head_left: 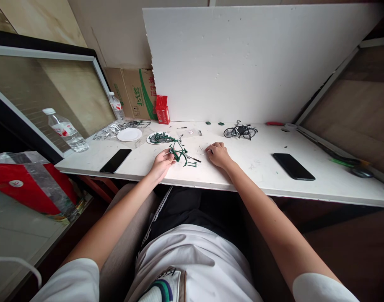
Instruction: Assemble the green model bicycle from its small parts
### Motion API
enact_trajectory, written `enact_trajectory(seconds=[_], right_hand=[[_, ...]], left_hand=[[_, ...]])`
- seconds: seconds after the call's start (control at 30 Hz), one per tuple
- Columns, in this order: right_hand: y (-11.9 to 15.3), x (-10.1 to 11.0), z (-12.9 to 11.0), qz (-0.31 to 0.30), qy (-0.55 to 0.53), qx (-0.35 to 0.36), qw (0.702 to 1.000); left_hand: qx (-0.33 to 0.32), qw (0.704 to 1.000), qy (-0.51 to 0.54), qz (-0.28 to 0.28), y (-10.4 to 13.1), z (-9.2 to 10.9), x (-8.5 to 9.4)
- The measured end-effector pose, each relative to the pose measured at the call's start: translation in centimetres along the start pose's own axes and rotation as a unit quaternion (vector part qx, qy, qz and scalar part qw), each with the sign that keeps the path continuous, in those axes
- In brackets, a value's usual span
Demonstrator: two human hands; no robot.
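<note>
My left hand (pixel 162 164) is closed on the rear part of a small green model bicycle frame (pixel 178 152), held just above the white table near its front edge. Right of it lie a thin dark stick-like tool (pixel 193 159) and a small green bracket-shaped part (pixel 192 165). My right hand (pixel 218 154) rests on the table with its fingers curled down and pinched together. Tiny thin parts (pixel 201 148) lie by those fingertips; what the fingers hold, if anything, is hidden. Behind the frame, a white plate (pixel 149 141) carries a heap of green plastic parts (pixel 162 137).
A finished-looking black model bicycle (pixel 240 131) stands at the back right. Phones lie on the left (pixel 115 161) and right (pixel 293 166). Another white plate (pixel 129 134), a water bottle (pixel 66 131) and a red box (pixel 162 110) are further left. A white board (pixel 258 63) stands behind.
</note>
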State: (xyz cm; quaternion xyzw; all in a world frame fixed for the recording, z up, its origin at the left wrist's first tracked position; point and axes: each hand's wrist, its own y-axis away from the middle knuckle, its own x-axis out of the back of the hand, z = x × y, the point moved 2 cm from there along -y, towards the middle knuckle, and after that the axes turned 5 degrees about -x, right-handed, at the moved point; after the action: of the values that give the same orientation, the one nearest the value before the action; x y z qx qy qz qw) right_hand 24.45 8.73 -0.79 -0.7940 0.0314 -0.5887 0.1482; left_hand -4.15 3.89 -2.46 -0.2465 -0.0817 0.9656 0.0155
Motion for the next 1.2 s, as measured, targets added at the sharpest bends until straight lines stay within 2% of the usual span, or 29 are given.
enact_trajectory(seconds=[0.53,0.87,1.03,1.2], right_hand=[[0.1,0.0,-0.2,0.006,0.017,-0.005,1.0],[0.4,0.4,0.1,0.056,-0.054,0.001,0.997],[0.2,1.3,1.0,0.084,-0.042,-0.044,0.995],[0.1,1.7,2.3,0.045,-0.022,-0.079,0.996]], left_hand=[[-0.011,1.0,-0.017,-0.016,0.1,0.0,0.1],[-0.009,1.0,-0.006,-0.013,0.2,0.3,0.3],[-0.01,1.0,-0.001,-0.015,0.3,0.4,0.3],[-0.01,1.0,0.006,-0.008,0.2,0.3,0.4]])
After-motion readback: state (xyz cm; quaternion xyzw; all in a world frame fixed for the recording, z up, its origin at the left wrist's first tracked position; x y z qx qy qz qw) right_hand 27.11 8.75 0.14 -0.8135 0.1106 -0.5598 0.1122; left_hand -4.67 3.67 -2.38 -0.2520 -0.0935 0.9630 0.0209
